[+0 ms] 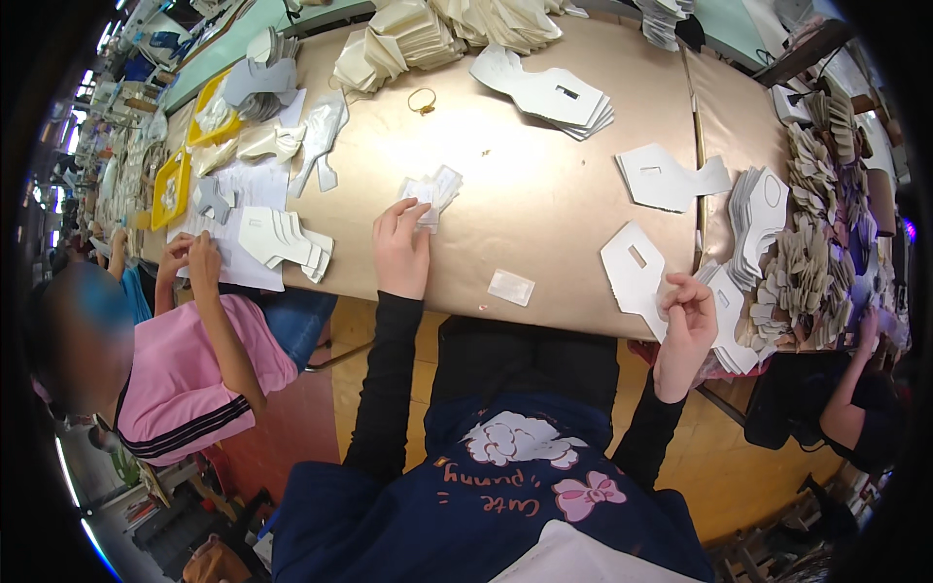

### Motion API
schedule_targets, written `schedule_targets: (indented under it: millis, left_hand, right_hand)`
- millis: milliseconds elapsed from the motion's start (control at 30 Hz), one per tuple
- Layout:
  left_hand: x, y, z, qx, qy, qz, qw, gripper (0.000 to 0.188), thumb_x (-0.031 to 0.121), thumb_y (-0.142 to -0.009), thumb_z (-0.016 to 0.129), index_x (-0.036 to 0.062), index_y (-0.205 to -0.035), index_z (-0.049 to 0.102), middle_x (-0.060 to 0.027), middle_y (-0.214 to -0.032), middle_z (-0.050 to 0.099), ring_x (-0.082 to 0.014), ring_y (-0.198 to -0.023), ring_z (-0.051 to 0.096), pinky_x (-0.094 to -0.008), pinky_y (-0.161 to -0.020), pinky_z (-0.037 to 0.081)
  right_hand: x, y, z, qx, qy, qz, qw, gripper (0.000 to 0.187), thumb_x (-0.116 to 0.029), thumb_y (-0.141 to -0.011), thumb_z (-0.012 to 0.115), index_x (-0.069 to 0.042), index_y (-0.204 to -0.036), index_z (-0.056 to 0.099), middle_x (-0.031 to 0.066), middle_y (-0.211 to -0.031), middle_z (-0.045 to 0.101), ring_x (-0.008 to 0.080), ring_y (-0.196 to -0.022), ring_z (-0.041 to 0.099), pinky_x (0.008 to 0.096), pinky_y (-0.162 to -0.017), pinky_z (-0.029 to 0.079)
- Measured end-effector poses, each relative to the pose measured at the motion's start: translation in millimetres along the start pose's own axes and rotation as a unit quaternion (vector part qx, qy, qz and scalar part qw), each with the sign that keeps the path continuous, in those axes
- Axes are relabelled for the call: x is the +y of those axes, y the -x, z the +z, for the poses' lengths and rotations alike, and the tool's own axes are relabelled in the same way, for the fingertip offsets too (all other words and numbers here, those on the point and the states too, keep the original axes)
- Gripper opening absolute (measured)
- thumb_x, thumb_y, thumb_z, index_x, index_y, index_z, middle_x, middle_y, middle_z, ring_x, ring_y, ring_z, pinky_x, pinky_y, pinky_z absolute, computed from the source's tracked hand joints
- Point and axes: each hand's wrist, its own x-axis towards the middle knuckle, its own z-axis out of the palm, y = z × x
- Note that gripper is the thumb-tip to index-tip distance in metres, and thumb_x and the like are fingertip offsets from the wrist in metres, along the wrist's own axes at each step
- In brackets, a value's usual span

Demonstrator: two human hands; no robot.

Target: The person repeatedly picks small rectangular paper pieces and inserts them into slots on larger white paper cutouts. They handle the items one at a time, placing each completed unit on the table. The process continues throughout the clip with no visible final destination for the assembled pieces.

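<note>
Both hands work over a tan, glossy surface.

Left hand: reaches forward, fingers loosely extended; the tips touch the near left side of a small, fanned cluster of translucent packets. Cannot tell whether they grasp a packet or merely rest there. A single translucent packet lies flat, apart from the cluster, near the front edge.

Right hand: fingers bent inward, at the narrow near end of a white slotted cutout. Cannot tell whether that end is pinched or only touched. The cutout's wide end lies on the surface, pointing away from the person; its narrow end reaches the front edge.

Around the right hand: further white cutouts lie just to its right; a stack of white shaped pieces sits beyond them. Farther back, another slotted white piece lies flat, with a fanned stack of slotted cutouts behind and to its left.

Far side: cream bundles heaped, a thin yellow ring nearer. Left end: two yellow trays. Beside them, a co-worker in a pink top has both hands over a paper sheet.
</note>
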Motion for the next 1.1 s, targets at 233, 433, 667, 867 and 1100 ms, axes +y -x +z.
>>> schedule_targets:
  millis: [233, 433, 667, 867, 1100]
  left_hand:
    - [-25, -8, 5, -0.037, 0.024, -0.008, 0.999, 0.015, 0.004, -0.088, 0.067, 0.005, -0.103, 0.071, -0.0089, -0.113, 0.072, -0.0289, -0.105, 0.066, -0.038, -0.091, 0.053]
    - [-17, -13, 1, -0.042, 0.011, -0.013, 0.999, 0.016, 0.007, -0.087, 0.07, 0.0057, -0.103, 0.07, -0.0084, -0.109, 0.071, -0.0298, -0.102, 0.066, -0.0393, -0.087, 0.053]
    - [-20, -18, -1, -0.058, 0.034, -0.027, 0.997, 0.019, 0.007, -0.085, 0.071, 0.0065, -0.104, 0.07, -0.0094, -0.106, 0.07, -0.0313, -0.097, 0.066, -0.0385, -0.085, 0.052]
    - [-26, -17, 2, -0.043, 0.067, -0.051, 0.996, 0.013, 0.004, -0.09, 0.069, 0.0009, -0.102, 0.071, -0.0122, -0.096, 0.071, -0.0268, -0.084, 0.069, -0.0344, -0.078, 0.054]
    - [-23, -14, 2, 0.014, 0.11, -0.077, 0.991, 0.012, 0.003, -0.09, 0.068, 0.0001, -0.102, 0.071, -0.0119, -0.096, 0.072, -0.0242, -0.083, 0.071, -0.0323, -0.077, 0.055]
  right_hand:
    - [-1, 7, 3, -0.069, -0.032, 0.017, 0.997, 0.017, 0.01, -0.089, 0.043, -0.003, -0.085, 0.053, 0.0042, -0.098, 0.063, 0.0063, -0.073, 0.042, 0.0209, -0.07, 0.036]
    - [-8, 15, 21, -0.125, -0.005, 0.01, 0.992, 0.015, 0.01, -0.092, 0.046, -0.001, -0.087, 0.055, 0.0049, -0.096, 0.062, 0.009, -0.082, 0.052, 0.0215, -0.075, 0.04]
    - [-10, 22, 36, -0.172, -0.004, -0.01, 0.985, 0.012, 0.01, -0.095, 0.051, 0.002, -0.094, 0.061, 0.005, -0.096, 0.062, 0.0095, -0.087, 0.056, 0.0217, -0.078, 0.043]
    - [-9, 27, 39, -0.181, 0.032, 0.014, 0.983, 0.011, 0.008, -0.095, 0.054, 0.002, -0.095, 0.063, 0.0024, -0.092, 0.063, 0.0056, -0.077, 0.053, 0.0194, -0.068, 0.041]
    - [-5, 28, 40, -0.184, 0.044, -0.003, 0.982, 0.012, 0.008, -0.095, 0.054, 0.002, -0.095, 0.064, 0.002, -0.09, 0.064, 0.0052, -0.073, 0.053, 0.0199, -0.065, 0.041]
